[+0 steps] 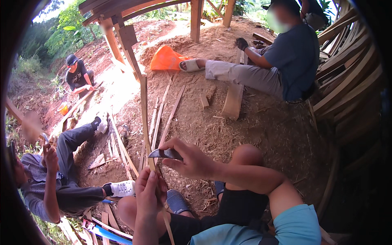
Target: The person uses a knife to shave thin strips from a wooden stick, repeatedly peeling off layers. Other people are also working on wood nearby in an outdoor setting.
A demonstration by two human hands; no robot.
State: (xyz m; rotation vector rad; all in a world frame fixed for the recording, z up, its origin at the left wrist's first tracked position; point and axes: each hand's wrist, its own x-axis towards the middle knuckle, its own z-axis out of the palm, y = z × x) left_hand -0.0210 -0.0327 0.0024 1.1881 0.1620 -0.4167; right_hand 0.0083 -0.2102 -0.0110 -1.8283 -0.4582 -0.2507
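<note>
My left hand point(148, 188) is closed around a long, thin wooden strip point(145, 114), which slants up and away from my lap. In my right hand point(191, 160) is a knife with a short, dark, pointed blade point(157, 154); its handle is hidden in my grip. The blade lies across the strip just above my left fingers and appears to touch it. The lower end of the strip passes beneath my left hand along my leg.
Loose wooden strips point(173, 110) lie on the dirt ahead, near a thick wood block point(232, 102) and an orange bag point(165, 58). Three people sit around me, at left, far left and far right. Planks point(347, 67) are stacked at right; wooden posts point(196, 20) stand behind.
</note>
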